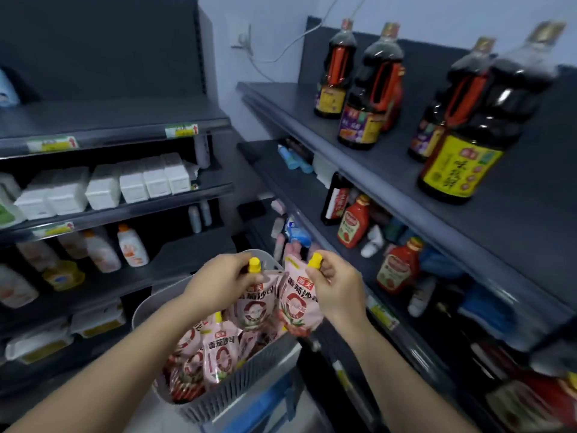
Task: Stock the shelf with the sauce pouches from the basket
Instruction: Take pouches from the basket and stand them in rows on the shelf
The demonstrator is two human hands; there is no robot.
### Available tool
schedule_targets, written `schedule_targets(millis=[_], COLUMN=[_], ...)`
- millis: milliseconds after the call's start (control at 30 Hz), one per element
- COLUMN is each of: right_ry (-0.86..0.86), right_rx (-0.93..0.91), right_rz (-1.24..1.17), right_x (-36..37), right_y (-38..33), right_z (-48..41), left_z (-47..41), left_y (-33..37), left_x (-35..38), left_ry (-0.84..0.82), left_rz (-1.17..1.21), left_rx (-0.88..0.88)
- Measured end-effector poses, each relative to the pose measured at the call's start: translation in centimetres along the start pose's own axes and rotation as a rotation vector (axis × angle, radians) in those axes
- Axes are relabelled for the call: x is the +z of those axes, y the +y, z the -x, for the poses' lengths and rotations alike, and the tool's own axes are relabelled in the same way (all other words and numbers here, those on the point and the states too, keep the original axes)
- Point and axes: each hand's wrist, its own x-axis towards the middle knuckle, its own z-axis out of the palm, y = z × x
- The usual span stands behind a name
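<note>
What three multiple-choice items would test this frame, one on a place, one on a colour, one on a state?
1. Where do the big dark bottles stand?
A. on the floor
B. on the top shelf at the right
C. in a cardboard box

2. What colour are the pouch caps?
A. red
B. white
C. yellow

3. What are the left hand and the right hand doing?
A. each grips a pouch by its neck
B. both hang idle
C. both press on a wall

Answers:
1 B: the bottles stand in a row on the top right shelf.
2 C: both caps showing above the fingers are yellow.
3 A: the left hand grips a first pouch and the right hand a second pouch, above the basket.
</note>
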Motion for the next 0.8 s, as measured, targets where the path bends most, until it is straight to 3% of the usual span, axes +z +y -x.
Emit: schedule_targets(millis=[533, 800], right_ry=[0.384, 0.539], right_rx=[-0.087, -0.062], right_rz=[0.066, 0.032], right_x=[-28.0, -41.0], right_y=[-3.8, -4.5], right_z=[4.9, 8.6], left_z=[-2.7, -2.9], left_y=[25.7, 39.5], left_x=[-0.9, 0.3], left_ry=[-0.019, -0.032], left_rz=[0.305, 0.43], left_rx=[0.583, 0.758])
